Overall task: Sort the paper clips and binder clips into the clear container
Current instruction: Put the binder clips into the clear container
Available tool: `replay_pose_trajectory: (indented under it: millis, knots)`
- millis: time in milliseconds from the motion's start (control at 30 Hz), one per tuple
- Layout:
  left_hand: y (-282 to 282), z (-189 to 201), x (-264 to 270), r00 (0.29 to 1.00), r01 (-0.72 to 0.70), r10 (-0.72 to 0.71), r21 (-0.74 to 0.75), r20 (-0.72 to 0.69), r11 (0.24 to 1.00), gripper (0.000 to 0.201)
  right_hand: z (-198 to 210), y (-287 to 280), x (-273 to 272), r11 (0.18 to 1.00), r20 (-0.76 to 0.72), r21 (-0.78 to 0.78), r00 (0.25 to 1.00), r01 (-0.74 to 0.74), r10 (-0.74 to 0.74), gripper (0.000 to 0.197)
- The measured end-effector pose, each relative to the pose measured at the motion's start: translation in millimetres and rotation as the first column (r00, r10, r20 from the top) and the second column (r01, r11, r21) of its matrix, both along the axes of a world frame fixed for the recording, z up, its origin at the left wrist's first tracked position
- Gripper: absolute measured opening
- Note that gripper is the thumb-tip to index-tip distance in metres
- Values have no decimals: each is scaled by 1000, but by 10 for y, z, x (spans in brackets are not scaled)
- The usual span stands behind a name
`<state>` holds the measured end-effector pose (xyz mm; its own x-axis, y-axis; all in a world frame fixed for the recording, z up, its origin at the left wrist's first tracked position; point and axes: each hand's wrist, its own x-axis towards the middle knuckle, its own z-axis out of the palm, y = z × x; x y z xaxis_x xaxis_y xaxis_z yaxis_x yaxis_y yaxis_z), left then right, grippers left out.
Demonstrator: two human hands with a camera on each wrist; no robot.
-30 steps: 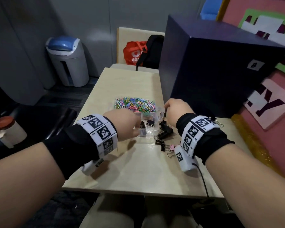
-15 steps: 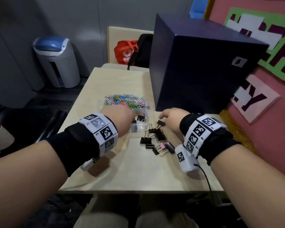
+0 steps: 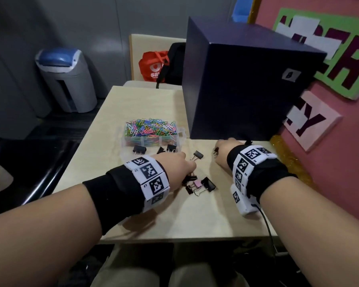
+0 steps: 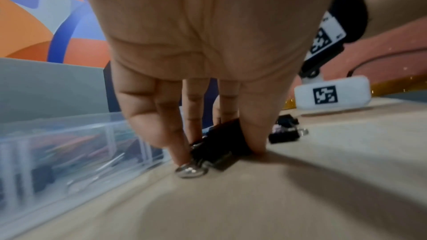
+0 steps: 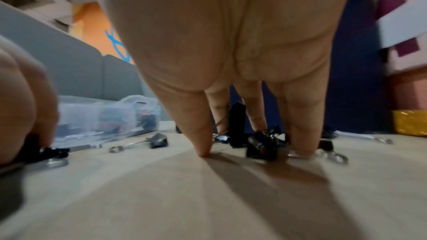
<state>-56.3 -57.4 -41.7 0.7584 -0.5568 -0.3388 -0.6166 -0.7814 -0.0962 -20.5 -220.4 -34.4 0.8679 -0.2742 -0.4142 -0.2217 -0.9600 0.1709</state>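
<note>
Item: clear container [image 3: 151,139], on the table [image 3: 195,220] ahead of the left hand. Its far compartments are heaped with coloured paper clips [image 3: 150,127]; at least 3 black binder clips [image 3: 140,150] lie in the near ones.

Item: loose binder clips, on the bare table between the 2 hands. 1 lone black clip [image 3: 198,155] lies just right of the container; a tangle of black clips with 1 pink clip [image 3: 197,184] lies nearer the person.

Item: left hand [image 3: 179,169]. Its fingers [image 4: 172,134] point down and pinch a black binder clip [image 4: 219,141] against the table, its wire handle touching the wood.

Item: right hand [image 3: 223,153], near the dark blue box [image 3: 247,88]. Its fingertips [image 5: 201,143] stand on the table around several black clips [image 5: 262,146]; whether any is actually grasped cannot be told.

Risks, as judged:
- The left pinch sits low on a smooth clip body, so the clip could slip out on lifting.
- Wire handles in the tangle may hook together, so 1 lift could drag neighbours along and scatter them.
- The paper clip heap stands above the container rim; a bumped wall could spill it or mix it into the binder clip compartments.
- A clip flicked by the right fingers could skid under the box edge.
</note>
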Motion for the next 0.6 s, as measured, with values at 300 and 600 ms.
replay_pose_trajectory:
  millis: [300, 600]
  knots:
    - [176, 33, -30, 999, -34, 33, -107, -18, 994, 35, 38, 323, -107, 966, 66, 20, 964, -258, 256, 33]
    - [635, 350, 169, 991, -84, 117, -404, 59, 911, 34, 356, 423, -23, 927, 412, 267, 901, -262, 136, 20]
